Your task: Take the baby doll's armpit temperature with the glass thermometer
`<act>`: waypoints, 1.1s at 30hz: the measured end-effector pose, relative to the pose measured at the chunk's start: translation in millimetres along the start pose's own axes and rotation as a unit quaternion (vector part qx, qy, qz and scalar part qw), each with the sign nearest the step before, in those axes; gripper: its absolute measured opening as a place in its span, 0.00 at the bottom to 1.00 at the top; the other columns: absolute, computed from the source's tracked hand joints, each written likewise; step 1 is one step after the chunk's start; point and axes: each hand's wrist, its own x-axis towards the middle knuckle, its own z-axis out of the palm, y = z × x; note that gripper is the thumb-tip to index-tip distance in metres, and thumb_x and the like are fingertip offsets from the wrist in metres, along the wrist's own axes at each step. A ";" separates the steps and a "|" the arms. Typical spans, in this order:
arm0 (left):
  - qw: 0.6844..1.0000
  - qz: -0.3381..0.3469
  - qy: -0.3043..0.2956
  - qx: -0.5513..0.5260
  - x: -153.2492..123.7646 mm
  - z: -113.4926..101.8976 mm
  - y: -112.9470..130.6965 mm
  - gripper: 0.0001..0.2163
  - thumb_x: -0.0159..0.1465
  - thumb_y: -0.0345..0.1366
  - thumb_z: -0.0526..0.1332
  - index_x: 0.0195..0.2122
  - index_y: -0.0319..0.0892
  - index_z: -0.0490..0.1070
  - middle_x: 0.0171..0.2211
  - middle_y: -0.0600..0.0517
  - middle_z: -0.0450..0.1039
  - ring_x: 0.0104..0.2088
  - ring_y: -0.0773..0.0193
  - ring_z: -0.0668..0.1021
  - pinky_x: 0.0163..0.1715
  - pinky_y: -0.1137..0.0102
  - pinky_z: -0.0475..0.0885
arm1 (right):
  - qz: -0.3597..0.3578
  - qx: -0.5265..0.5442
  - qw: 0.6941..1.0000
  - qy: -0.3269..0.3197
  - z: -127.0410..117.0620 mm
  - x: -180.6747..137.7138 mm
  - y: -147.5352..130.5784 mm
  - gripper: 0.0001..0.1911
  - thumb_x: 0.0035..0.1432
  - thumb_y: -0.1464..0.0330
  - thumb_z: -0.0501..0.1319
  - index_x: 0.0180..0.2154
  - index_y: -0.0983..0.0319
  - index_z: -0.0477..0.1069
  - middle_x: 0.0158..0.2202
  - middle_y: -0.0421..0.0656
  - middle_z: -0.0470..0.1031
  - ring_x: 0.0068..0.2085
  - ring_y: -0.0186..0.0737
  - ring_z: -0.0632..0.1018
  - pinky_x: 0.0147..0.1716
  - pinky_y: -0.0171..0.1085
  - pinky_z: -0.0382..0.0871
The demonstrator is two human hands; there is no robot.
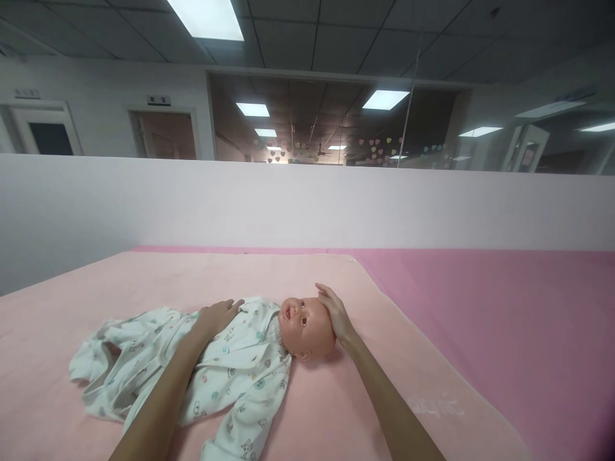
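The doll [307, 328] is seen lying on its back in the near middle of the scene, its head turned to the right and its body stretched out to the left. It is dressed in a white printed romper [240, 378], which is spread loosely and rumpled, with one empty sleeve trailing toward the near edge. The left hand [217, 317] is laid flat on the chest of the doll, palm down, the fingers stretched out and not closed on the cloth. The right hand [336, 314] is set against the crown of the head from the right side, the fingers gently curved over it and resting there rather than clasped. Both forearms are seen reaching in from the near edge. The doll is borne by a pale pink blanket [72, 301], which covers the left and middle of the surface. A deeper pink sheet [504, 320] is exposed to the right of the blanket and along its far edge. Behind the surface a low white partition [307, 205] is set across the whole width. Beyond it a glass wall [336, 121] with small heart shapes is seen, with a door [166, 136] to its left and lit ceiling panels [206, 18] above.
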 end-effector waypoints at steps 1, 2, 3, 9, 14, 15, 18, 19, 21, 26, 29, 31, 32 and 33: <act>1.000 -0.004 0.000 -0.005 0.0 -0.1 0.1 0.23 0.60 0.48 0.40 0.44 0.46 0.70 0.45 0.46 0.73 0.46 0.48 0.72 0.41 0.60 0.63 | -0.002 -0.001 1.000 -0.001 0.0 -0.2 -0.4 0.20 0.49 0.61 0.58 0.44 0.58 0.71 0.52 0.42 0.67 0.54 0.43 0.64 0.53 0.40 0.55; 1.000 -0.007 -0.001 -0.010 0.2 -0.2 0.2 0.24 0.60 0.49 0.40 0.42 0.45 0.71 0.44 0.46 0.73 0.46 0.48 0.72 0.41 0.60 0.63 | -0.005 -0.003 1.000 -0.010 0.1 -0.5 -1.1 0.19 0.49 0.60 0.58 0.43 0.59 0.72 0.51 0.42 0.68 0.53 0.43 0.66 0.52 0.40 0.56; 1.000 -0.010 -0.002 -0.015 0.3 -0.2 0.1 0.24 0.60 0.49 0.40 0.41 0.44 0.71 0.44 0.45 0.73 0.46 0.48 0.72 0.41 0.59 0.63 | -0.009 -0.004 1.000 -0.026 0.3 -0.7 -1.8 0.17 0.49 0.60 0.57 0.40 0.60 0.73 0.48 0.43 0.71 0.51 0.44 0.68 0.51 0.40 0.58; 1.000 -0.007 0.005 -0.012 0.6 1.1 -0.6 0.22 0.60 0.48 0.41 0.43 0.46 0.70 0.44 0.46 0.73 0.46 0.49 0.72 0.42 0.59 0.62 | -0.021 -0.001 0.998 -0.067 1.0 0.0 -4.1 0.16 0.49 0.58 0.57 0.31 0.63 0.75 0.36 0.44 0.76 0.40 0.43 0.73 0.42 0.39 0.64; 1.000 -0.002 0.001 -0.010 0.7 1.3 -1.0 0.22 0.61 0.47 0.41 0.45 0.46 0.70 0.43 0.46 0.74 0.45 0.49 0.73 0.42 0.59 0.62 | -0.017 0.006 0.998 -0.068 0.9 1.2 -2.2 0.15 0.49 0.59 0.57 0.31 0.63 0.75 0.37 0.44 0.76 0.41 0.43 0.72 0.43 0.38 0.64; 1.000 -0.003 0.000 -0.011 0.7 1.1 -0.9 0.23 0.61 0.47 0.41 0.44 0.46 0.70 0.43 0.46 0.74 0.45 0.49 0.73 0.42 0.59 0.63 | -0.016 0.007 0.998 -0.068 0.8 1.3 -1.9 0.15 0.49 0.59 0.57 0.31 0.63 0.75 0.37 0.44 0.76 0.41 0.43 0.73 0.43 0.38 0.64; 1.000 -0.005 -0.004 -0.010 0.3 0.0 -0.1 0.24 0.61 0.49 0.39 0.43 0.45 0.70 0.43 0.44 0.73 0.46 0.47 0.72 0.43 0.58 0.62 | -0.016 0.004 0.998 -0.066 0.6 1.4 -1.1 0.16 0.49 0.59 0.57 0.32 0.63 0.75 0.37 0.44 0.76 0.40 0.42 0.73 0.44 0.39 0.64; 1.000 -0.004 -0.006 -0.011 0.0 -0.4 0.3 0.24 0.61 0.49 0.39 0.43 0.45 0.70 0.44 0.44 0.73 0.46 0.47 0.72 0.43 0.57 0.62 | -0.017 0.002 0.998 -0.068 0.5 1.4 -0.7 0.16 0.49 0.59 0.56 0.32 0.63 0.75 0.37 0.44 0.76 0.40 0.43 0.73 0.44 0.39 0.63; 1.000 -0.003 -0.008 -0.013 -0.8 -1.2 1.0 0.24 0.61 0.48 0.39 0.44 0.45 0.69 0.45 0.44 0.73 0.46 0.48 0.72 0.43 0.57 0.61 | -0.019 -0.004 0.997 -0.069 0.1 1.6 0.7 0.16 0.49 0.58 0.56 0.33 0.63 0.75 0.38 0.44 0.76 0.42 0.44 0.73 0.46 0.40 0.62; 1.000 -0.005 -0.002 -0.023 -1.9 -2.0 2.0 0.23 0.61 0.48 0.40 0.45 0.45 0.69 0.45 0.44 0.73 0.46 0.48 0.72 0.44 0.58 0.61 | -0.010 0.003 1.000 -0.008 -0.3 2.5 6.1 0.24 0.48 0.59 0.59 0.48 0.57 0.68 0.54 0.43 0.65 0.54 0.43 0.65 0.53 0.40 0.56; 1.000 -0.007 -0.004 -0.020 -1.8 -1.9 2.0 0.23 0.61 0.48 0.40 0.44 0.45 0.69 0.45 0.44 0.73 0.46 0.48 0.72 0.44 0.58 0.61 | -0.006 0.006 1.000 0.008 -0.4 2.4 6.2 0.27 0.48 0.58 0.59 0.52 0.55 0.64 0.58 0.41 0.59 0.56 0.42 0.63 0.53 0.40 0.56; 1.000 -0.009 -0.001 -0.022 -1.8 -1.8 1.9 0.23 0.61 0.48 0.40 0.44 0.46 0.69 0.45 0.45 0.73 0.46 0.49 0.72 0.43 0.59 0.61 | -0.004 0.000 1.000 -0.021 -0.6 2.1 4.1 0.23 0.49 0.57 0.58 0.47 0.58 0.69 0.54 0.43 0.66 0.53 0.44 0.67 0.52 0.40 0.57; 1.000 -0.010 0.000 -0.025 -1.8 -1.9 2.0 0.23 0.61 0.48 0.40 0.44 0.46 0.69 0.45 0.45 0.73 0.46 0.49 0.72 0.43 0.59 0.62 | -0.001 -0.002 0.999 -0.043 -0.7 1.8 2.7 0.21 0.49 0.57 0.58 0.43 0.60 0.72 0.50 0.44 0.70 0.50 0.44 0.69 0.50 0.40 0.59; 1.000 -0.011 0.001 -0.027 -1.8 -2.1 2.1 0.23 0.61 0.48 0.40 0.44 0.46 0.69 0.45 0.45 0.72 0.46 0.49 0.72 0.43 0.59 0.62 | 0.000 -0.002 0.998 -0.064 -0.9 1.6 1.4 0.19 0.49 0.56 0.57 0.39 0.61 0.74 0.45 0.44 0.73 0.47 0.45 0.71 0.49 0.40 0.60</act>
